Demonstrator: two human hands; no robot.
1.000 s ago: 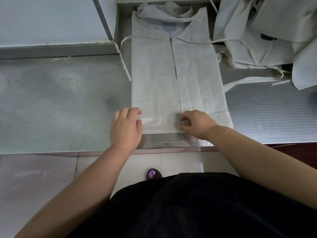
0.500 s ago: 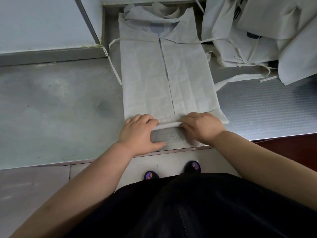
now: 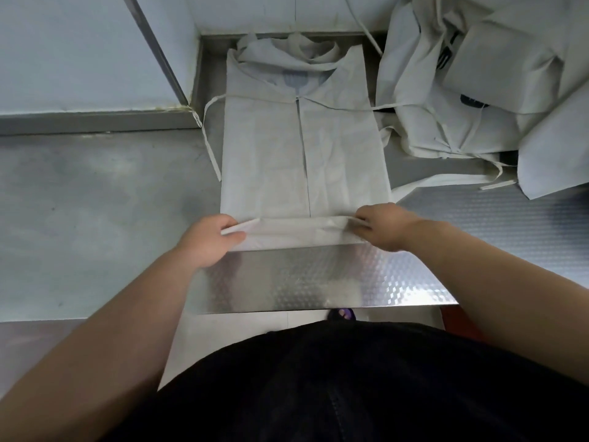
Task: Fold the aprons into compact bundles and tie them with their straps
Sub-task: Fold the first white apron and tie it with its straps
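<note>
A white apron (image 3: 302, 154) lies flat on the steel counter (image 3: 95, 234), folded lengthwise into a narrow panel with its neck end at the wall. Its near end is turned over into a flat band (image 3: 296, 232). My left hand (image 3: 210, 240) pinches the band's left end and my right hand (image 3: 381, 226) pinches its right end. One thin strap (image 3: 208, 138) trails off the apron's left side, and another strap (image 3: 446, 181) runs out to the right.
A heap of loose white aprons (image 3: 484, 90) with tangled straps fills the back right of the counter. A patterned steel sheet (image 3: 318, 279) reaches to the front edge. A wall and a metal ledge (image 3: 95, 121) close the back left.
The rolled band at the apron's near end has moved farther up the counter and grown wider. My hands have slid apart from its middle to its two ends.
</note>
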